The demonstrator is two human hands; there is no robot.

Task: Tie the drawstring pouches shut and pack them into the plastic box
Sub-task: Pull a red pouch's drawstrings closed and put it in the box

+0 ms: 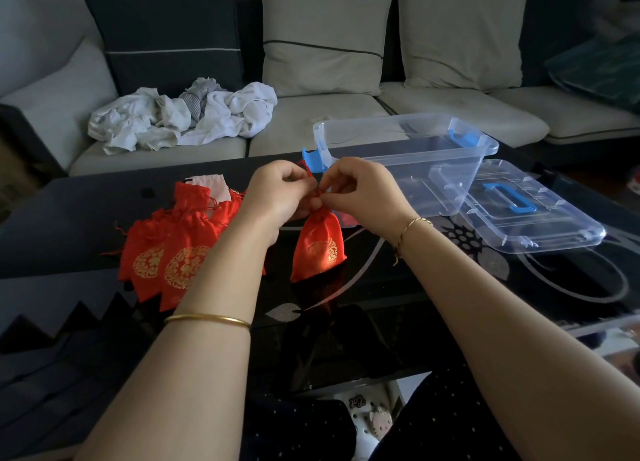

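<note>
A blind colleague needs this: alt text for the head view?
Left hand and right hand pinch the drawstring of a red pouch on a dark table. More red pouches lie left; a clear plastic box and its lid sit right.

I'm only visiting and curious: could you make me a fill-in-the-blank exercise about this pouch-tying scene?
The left hand and right hand pinch the drawstring of a ____ pouch.
The plastic box stands open; its lid has a ____ handle.
The other pouches lie beside the person's ____ forearm.
Crumpled white cloth lies on the ____.
Missing: red; blue; left; sofa.
</note>
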